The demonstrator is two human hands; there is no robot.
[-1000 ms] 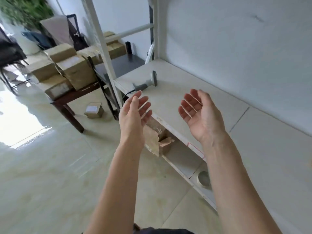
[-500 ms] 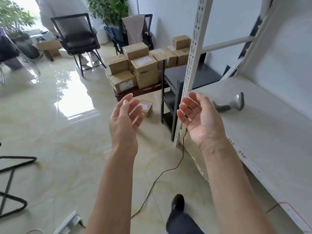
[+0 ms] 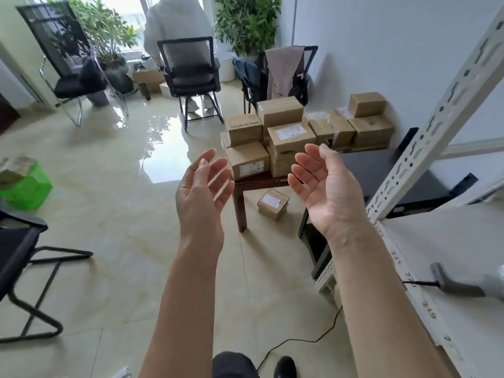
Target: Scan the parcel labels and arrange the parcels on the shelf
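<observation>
Now | left hand point(image 3: 203, 186) wide, empty; right hand point(image 3: 324, 186) wide, empty; parcels point(image 3: 289, 135) beyond

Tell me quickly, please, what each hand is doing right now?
Left hand: open, fingers relaxed, holding nothing.
Right hand: open, palm up, holding nothing.

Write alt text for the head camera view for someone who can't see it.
Two empty bare hands, left hand and right hand, are raised open toward a stack of brown cardboard parcels on a low dark wooden table. A grey handheld barcode scanner lies on the white metal shelf at right.
</observation>
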